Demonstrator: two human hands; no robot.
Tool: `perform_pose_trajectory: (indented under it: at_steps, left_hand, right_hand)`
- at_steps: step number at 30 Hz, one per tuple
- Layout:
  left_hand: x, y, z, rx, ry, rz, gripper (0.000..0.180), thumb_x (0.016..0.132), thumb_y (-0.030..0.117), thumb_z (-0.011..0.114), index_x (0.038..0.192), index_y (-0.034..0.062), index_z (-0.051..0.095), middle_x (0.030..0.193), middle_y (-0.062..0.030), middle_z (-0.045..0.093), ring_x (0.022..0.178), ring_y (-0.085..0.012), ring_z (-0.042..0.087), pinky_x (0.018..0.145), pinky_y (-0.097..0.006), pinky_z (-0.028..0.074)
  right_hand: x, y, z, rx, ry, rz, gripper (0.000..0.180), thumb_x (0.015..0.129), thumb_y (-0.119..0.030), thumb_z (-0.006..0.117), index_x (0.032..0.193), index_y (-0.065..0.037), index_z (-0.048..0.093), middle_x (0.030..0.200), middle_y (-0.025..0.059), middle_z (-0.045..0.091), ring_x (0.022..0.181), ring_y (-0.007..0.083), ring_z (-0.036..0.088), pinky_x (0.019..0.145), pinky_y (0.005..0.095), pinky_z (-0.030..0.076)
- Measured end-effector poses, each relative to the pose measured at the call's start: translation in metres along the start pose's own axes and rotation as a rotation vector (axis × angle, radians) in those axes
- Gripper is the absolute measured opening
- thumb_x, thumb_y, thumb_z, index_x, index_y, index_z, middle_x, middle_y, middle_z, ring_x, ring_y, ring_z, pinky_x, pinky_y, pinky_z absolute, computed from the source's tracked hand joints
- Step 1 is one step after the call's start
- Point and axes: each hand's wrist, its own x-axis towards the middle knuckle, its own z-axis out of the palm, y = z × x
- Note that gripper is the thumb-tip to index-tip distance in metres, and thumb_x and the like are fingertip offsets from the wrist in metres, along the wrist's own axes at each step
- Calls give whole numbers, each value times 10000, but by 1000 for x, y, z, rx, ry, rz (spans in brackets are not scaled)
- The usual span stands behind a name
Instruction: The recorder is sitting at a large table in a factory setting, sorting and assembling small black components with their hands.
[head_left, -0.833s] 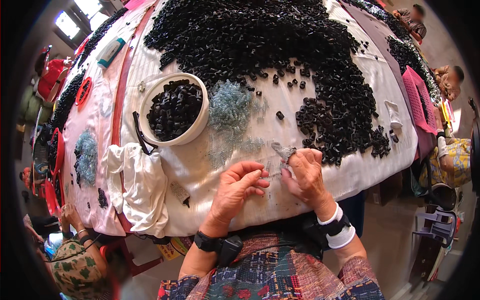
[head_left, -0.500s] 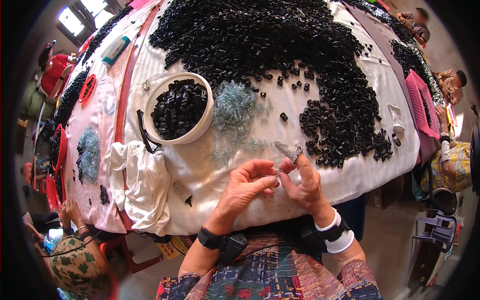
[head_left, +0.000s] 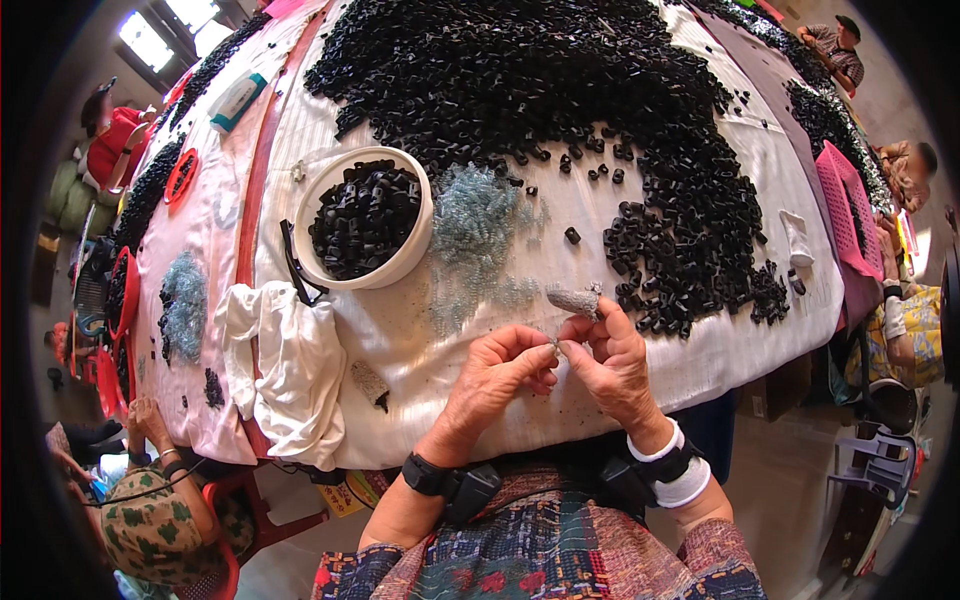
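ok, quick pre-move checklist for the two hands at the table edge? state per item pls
1. Left hand and right hand both in view over the white cloth: ok.
2. Fingertips of both hands meet on a tiny part between them: ok; what the part is, cannot tell.
3. Grey wrapped fingertip on the right hand points away from the pinch and is not in its way: ok.
4. Pile of black pieces lies just beyond the right hand: ok.
5. White bowl holds black pieces, not heaped over the rim: ok.
6. Heap of pale grey wire bits lies beside the bowl, beyond the left hand: ok.
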Motion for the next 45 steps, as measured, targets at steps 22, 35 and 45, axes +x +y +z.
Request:
perform_pose_trajectory:
  at_steps: [22, 35, 45]
  left_hand:
    - [-2, 0, 3, 342, 63, 168, 166, 890, 150, 621, 989, 22, 587, 782, -9, 621, 669, -61, 593, 565, -208, 497]
    - [1, -2, 3, 145, 108, 160, 121, 920, 140, 571, 947, 23, 559, 786, -14, 604, 639, -54, 590, 544, -192, 484]
    - [0, -3, 3, 266, 135, 280, 114, 884, 71, 614, 973, 5, 590, 799, -41, 642, 701, -85, 624, 621, -208, 520]
  right_hand:
    - [0, 2, 9, 43, 70, 53, 345, 838, 59, 586, 1168, -4, 505, 905, 32, 616, 818, 82, 581, 743, 211, 469]
    - [1, 20, 15, -277, 199, -205, 336, 803, 29, 636, 1114, -2, 513, 821, 42, 630, 714, 89, 605, 636, 235, 485]
    - [12, -1, 7, 158, 30, 181, 305, 837, -11, 629, 1129, -13, 541, 882, 8, 619, 765, 61, 568, 681, 190, 463]
